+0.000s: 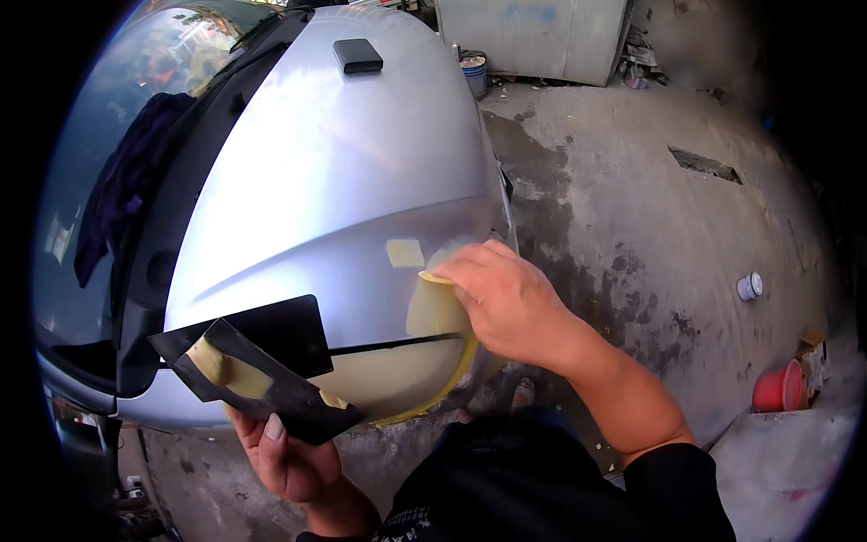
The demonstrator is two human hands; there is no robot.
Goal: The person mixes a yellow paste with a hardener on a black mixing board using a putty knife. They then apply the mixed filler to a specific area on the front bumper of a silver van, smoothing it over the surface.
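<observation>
My left hand [291, 462] grips the lower edge of a black putty board [287, 390] above the front corner of a silver car hood [334, 172]. A lump of pale yellow putty [209, 361] and thinner smears lie on the board. Behind it shows another flat black sheet [302, 327]. My right hand [519, 307] pinches a thin yellow-edged spreader [436, 278] against the hood, at the upper end of a pale putty patch [432, 312]. My fingers hide most of the spreader. A small square putty patch [405, 253] sits just left of it.
A small black box [358, 56] lies on the hood toward the far end. The windshield [99, 135] is at left. On the stained concrete floor [650, 244] are a white can [750, 286], a red bucket [778, 388] and a blue paint pail [475, 77]. A metal cabinet [533, 41] stands behind.
</observation>
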